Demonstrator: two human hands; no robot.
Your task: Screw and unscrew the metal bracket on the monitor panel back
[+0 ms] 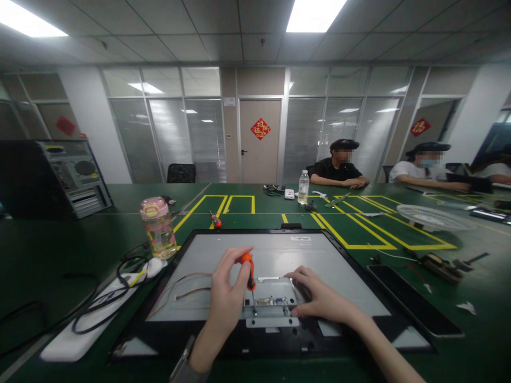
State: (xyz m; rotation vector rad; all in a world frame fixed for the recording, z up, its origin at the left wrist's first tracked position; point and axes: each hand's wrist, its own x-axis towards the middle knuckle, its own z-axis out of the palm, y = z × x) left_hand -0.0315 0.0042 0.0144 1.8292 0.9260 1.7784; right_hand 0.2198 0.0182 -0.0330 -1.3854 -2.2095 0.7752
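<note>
My left hand (228, 290) is closed around the handle of an orange and black screwdriver (248, 270). The screwdriver stands nearly upright, its tip down at the left side of a silver metal bracket (272, 322) with ports and screws. Gripping the bracket's right end is my right hand (319, 296), thumb in front and fingers behind. Under both hands lies a flat display panel (275, 250) with a grey metal back and black frame. Thin cables (191, 291) run across the panel left of my left hand.
Left of the panel are a pink-lidded bottle (157, 229), a white power strip (90, 322) and black cables. A second screwdriver (216, 220) lies beyond it. To the right is a dark flat slab (415, 300). Two people (339, 167) sit across the green table.
</note>
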